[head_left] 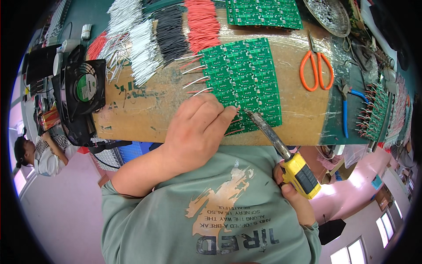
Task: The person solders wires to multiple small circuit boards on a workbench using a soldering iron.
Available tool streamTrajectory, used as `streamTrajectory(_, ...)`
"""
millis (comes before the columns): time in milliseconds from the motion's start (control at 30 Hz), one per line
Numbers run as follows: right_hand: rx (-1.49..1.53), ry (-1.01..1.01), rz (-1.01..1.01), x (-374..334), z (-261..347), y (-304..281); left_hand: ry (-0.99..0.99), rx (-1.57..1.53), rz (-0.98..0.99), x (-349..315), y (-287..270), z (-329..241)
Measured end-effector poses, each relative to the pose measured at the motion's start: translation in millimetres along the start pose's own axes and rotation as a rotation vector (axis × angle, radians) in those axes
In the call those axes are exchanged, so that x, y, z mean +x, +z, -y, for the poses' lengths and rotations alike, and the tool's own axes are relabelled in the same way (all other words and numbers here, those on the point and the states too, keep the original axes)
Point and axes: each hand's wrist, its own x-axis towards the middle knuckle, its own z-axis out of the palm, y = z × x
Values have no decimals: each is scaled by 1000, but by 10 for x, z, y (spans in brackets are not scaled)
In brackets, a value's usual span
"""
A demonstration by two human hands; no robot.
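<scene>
A green circuit board panel [246,75] lies on the brown work surface, with short red and white wires [196,82] sticking out from its left side. My left hand [198,127] rests over the panel's lower left part, thumb and fingers pinched together on a thin wire that they mostly hide. In my right hand [286,187] is a soldering iron [303,176] with a yellow and black pistol-shaped body. Its long metal barrel slants up to the left, and the tip meets the board just right of my left fingertips. Only part of the right hand shows behind the handle.
Bundles of white wires [144,57], black wires [170,33] and red wires [202,26] lie beyond. More green boards [263,13] are stacked at the back. Orange-handled scissors [315,70] and blue-handled cutters [345,108] lie right; a black fan [83,86] stands left. Another person [48,154] sits far left.
</scene>
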Motion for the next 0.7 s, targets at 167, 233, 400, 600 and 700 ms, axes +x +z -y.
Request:
streamTrajectory(167, -81, 6, 18, -48, -53, -36, 3, 2, -2, 0, 1, 6)
streamTrajectory(233, -62, 13, 16, -24, -32, -24, -4, -32, -7, -11, -7, 14)
streamTrajectory(400, -61, 54, 98, -23, -82, -99, 5, -24, -5, -28, -13, 19)
streamTrajectory(600, -61, 7, 50, -34, -122, -86, 9, 2, 11, -9, 3, -4)
streamTrajectory(700, -98, 21, 80, -13, -115, -99, -1, 6, 4, -43, -6, 30)
